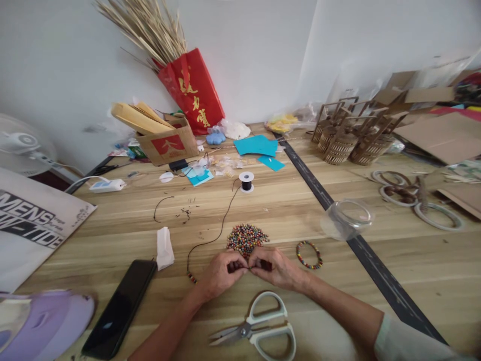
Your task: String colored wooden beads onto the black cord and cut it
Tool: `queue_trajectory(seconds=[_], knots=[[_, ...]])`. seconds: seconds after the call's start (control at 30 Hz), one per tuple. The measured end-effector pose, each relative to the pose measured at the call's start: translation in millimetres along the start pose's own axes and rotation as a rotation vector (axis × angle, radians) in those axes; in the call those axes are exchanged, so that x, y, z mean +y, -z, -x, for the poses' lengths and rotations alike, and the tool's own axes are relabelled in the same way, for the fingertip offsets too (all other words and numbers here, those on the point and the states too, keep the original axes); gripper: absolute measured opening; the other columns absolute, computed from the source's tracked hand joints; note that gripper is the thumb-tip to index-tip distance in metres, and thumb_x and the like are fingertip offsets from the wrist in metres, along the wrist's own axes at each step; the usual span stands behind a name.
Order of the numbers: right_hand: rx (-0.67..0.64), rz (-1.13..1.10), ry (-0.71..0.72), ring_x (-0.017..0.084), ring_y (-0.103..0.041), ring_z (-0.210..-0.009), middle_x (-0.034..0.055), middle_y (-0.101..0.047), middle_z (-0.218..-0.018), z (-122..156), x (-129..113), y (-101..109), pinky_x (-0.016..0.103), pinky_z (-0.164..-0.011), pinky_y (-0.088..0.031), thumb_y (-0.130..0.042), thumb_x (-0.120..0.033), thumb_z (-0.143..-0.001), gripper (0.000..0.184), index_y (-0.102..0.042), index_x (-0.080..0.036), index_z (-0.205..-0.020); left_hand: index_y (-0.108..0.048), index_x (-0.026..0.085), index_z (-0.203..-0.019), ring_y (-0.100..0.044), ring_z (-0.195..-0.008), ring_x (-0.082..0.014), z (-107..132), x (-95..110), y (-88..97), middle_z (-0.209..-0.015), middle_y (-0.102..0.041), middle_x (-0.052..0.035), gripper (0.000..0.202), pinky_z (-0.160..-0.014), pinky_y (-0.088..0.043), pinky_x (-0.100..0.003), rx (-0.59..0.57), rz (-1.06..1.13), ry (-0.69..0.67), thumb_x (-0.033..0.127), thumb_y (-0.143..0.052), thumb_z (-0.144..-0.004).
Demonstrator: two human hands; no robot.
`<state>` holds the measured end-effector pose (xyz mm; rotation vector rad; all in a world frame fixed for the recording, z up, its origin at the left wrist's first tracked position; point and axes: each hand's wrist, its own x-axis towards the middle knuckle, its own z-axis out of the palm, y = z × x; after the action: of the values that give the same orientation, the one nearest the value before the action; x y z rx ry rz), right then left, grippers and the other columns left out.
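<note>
Left hand (220,273) and right hand (276,268) meet fingertip to fingertip, both pinching thin dark cord (224,218). Cord trails left, then far toward black thread spool (246,182). Heap of small multicoloured beads (246,238) lies just beyond both hands.

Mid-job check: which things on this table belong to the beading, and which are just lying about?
In the job: left hand and right hand pinching the dark cord, bead pile, cord spool, bead bracelet, probably scissors.
Lying about: phone, tissue, red bag, cardboard box, plastic cup.
</note>
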<state>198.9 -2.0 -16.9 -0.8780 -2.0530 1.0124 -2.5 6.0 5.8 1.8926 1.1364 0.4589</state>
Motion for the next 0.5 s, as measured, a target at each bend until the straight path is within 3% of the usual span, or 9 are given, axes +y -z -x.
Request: queue_trajectory(seconds=[0.5], knots=[[-0.009, -0.017, 0.001, 0.010, -0.052, -0.058, 0.0006, -0.058, -0.069, 0.6, 1.3, -0.1, 0.018, -0.054, -0.039, -0.059, -0.014, -0.082, 0.005, -0.064, -0.015, -0.080, -0.069, 0.014, -0.074, -0.054, -0.065, -0.0132, -0.7, -3.5, -1.1, -0.068, -0.063, -0.0008, 0.006, -0.061, -0.040, -0.021, 0.006, 0.015, 0.036, 0.014, -0.063, -0.073]])
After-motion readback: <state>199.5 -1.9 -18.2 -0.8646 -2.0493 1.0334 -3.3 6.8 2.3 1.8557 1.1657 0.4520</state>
